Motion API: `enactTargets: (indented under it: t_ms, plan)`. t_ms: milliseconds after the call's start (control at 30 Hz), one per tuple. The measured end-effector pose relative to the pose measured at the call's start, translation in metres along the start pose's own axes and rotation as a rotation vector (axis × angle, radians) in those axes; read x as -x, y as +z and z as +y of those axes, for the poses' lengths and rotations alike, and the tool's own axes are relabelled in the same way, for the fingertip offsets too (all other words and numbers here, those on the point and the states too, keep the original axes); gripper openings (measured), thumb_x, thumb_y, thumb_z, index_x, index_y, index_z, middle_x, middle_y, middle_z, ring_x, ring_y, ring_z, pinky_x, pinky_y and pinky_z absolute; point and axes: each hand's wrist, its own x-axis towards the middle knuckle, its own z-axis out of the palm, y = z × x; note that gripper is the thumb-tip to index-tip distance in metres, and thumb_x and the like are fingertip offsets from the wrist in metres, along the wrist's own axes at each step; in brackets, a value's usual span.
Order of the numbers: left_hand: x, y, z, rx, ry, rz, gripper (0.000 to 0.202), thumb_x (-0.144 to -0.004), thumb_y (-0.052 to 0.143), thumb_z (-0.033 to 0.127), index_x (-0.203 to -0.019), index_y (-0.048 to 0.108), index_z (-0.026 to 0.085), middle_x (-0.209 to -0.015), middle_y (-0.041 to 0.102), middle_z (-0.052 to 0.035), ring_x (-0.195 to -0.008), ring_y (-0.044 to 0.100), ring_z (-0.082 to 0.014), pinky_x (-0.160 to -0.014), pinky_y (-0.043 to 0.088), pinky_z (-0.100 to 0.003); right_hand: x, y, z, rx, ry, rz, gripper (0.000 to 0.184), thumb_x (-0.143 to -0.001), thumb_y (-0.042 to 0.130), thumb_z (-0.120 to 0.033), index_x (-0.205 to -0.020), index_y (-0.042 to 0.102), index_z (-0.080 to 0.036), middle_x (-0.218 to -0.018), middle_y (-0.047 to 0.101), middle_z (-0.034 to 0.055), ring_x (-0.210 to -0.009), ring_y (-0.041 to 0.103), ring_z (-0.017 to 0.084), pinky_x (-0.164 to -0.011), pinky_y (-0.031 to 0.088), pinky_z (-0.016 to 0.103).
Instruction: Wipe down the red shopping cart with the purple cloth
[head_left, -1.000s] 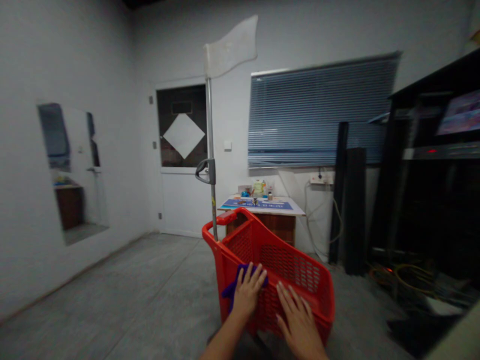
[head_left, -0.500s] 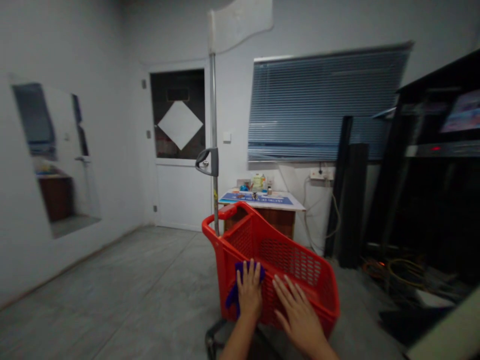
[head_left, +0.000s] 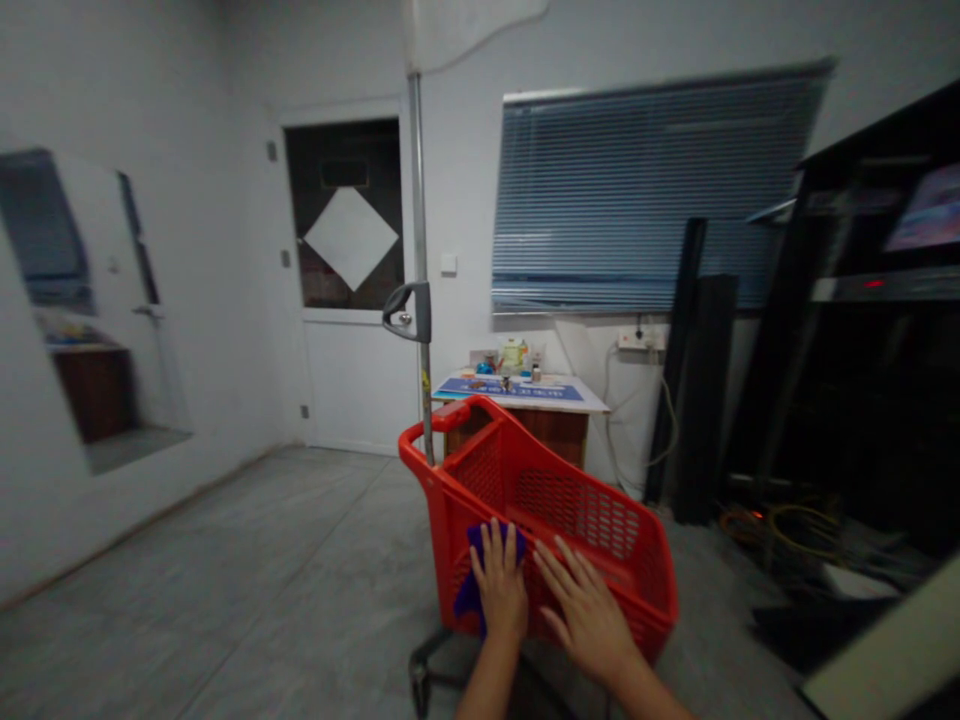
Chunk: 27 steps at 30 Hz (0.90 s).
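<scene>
Purple cloth [head_left: 471, 590] sits pressed under the left hand [head_left: 499, 585], fingers spread wide, against the red shopping cart's [head_left: 442, 500] near side; right hand [head_left: 585, 620] lies open on the cart; neither hand closes.

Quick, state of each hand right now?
Left hand: open, pressing a purple cloth against the red shopping cart.
Right hand: open, empty, flat on the cart.

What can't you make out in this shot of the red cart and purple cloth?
Purple cloth: mostly hidden by the left hand, head view.
Small items on the desk: too small and blurred, head view.
Screen: cut off by the right edge, head view.
</scene>
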Motion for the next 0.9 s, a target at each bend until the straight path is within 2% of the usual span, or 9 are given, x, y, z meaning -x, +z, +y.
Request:
enactTargets:
  t_ms: [100, 200, 333, 433, 600, 767, 900]
  plan:
    - [-0.007, -0.006, -0.003, -0.013, -0.038, 0.018, 0.068, -0.091, 0.044, 0.010, -0.149, 0.018, 0.031, -0.157, 0.020, -0.0077, -0.144, 0.017, -0.0259, -0.114, 0.020, -0.056, 0.000, 0.001, 0.000, 0.006, -0.012, 0.001, 0.068, -0.091, 0.045, -0.035, -0.150, 0.012, -0.035, -0.155, 0.019, -0.0102, -0.143, 0.018, 0.025, -0.113, 0.021, 0.042]
    - [-0.003, -0.004, -0.002, -0.010, -0.082, 0.039, 0.066, -0.091, 0.045, 0.011, -0.149, 0.019, 0.029, -0.158, 0.014, -0.0109, -0.145, 0.015, -0.0277, -0.113, 0.023, -0.058, 0.000, 0.001, -0.001, 0.007, -0.022, 0.019, 0.070, -0.090, 0.046, -0.033, -0.150, 0.011, -0.036, -0.155, 0.020, -0.0105, -0.143, 0.018, 0.026, -0.112, 0.021, 0.043]
    - [0.014, 0.006, -0.004, 0.020, 0.013, -0.015, 0.066, -0.090, 0.048, 0.013, -0.148, 0.024, 0.033, -0.157, 0.021, -0.0088, -0.144, 0.018, -0.0266, -0.114, 0.021, -0.058, 0.001, 0.000, -0.001, 0.012, -0.036, 0.054, 0.071, -0.089, 0.047, -0.033, -0.150, 0.011, -0.035, -0.155, 0.022, -0.0102, -0.144, 0.016, 0.025, -0.112, 0.021, 0.041]
    - [0.015, 0.005, -0.012, 0.028, 0.054, -0.030, 0.068, -0.090, 0.044, 0.007, -0.148, 0.021, 0.034, -0.156, 0.023, -0.0073, -0.144, 0.016, -0.0253, -0.114, 0.021, -0.058, 0.002, 0.001, 0.001, 0.021, -0.045, 0.063, 0.072, -0.088, 0.047, -0.030, -0.150, 0.011, -0.035, -0.154, 0.024, -0.0109, -0.143, 0.017, 0.024, -0.113, 0.020, 0.041]
    - [-0.002, -0.001, -0.017, 0.003, -0.105, 0.051, 0.065, -0.093, 0.039, 0.009, -0.150, 0.014, 0.029, -0.158, 0.012, -0.0118, -0.145, 0.011, -0.0275, -0.112, 0.025, -0.060, 0.001, 0.007, 0.002, 0.026, -0.036, 0.080, 0.072, -0.087, 0.047, -0.027, -0.150, 0.013, -0.037, -0.154, 0.026, -0.0112, -0.143, 0.020, 0.023, -0.112, 0.021, 0.039]
    - [0.016, 0.013, -0.007, 0.045, -0.100, 0.023, 0.061, -0.093, 0.042, 0.015, -0.148, 0.023, 0.032, -0.156, 0.025, -0.0083, -0.145, 0.012, -0.0269, -0.112, 0.021, -0.061, 0.002, 0.011, 0.005, 0.048, -0.052, 0.105, 0.074, -0.086, 0.047, -0.026, -0.150, 0.012, -0.037, -0.154, 0.025, -0.0113, -0.142, 0.022, 0.023, -0.112, 0.021, 0.040]
    - [0.022, 0.015, -0.005, 0.084, -0.062, 0.009, 0.061, -0.091, 0.041, 0.010, -0.146, 0.029, 0.033, -0.155, 0.026, -0.0064, -0.145, 0.012, -0.0267, -0.113, 0.018, -0.062, 0.003, 0.011, 0.009, 0.046, -0.083, 0.088, 0.074, -0.086, 0.047, -0.024, -0.150, 0.012, -0.037, -0.154, 0.026, -0.0109, -0.141, 0.024, 0.022, -0.113, 0.020, 0.039]
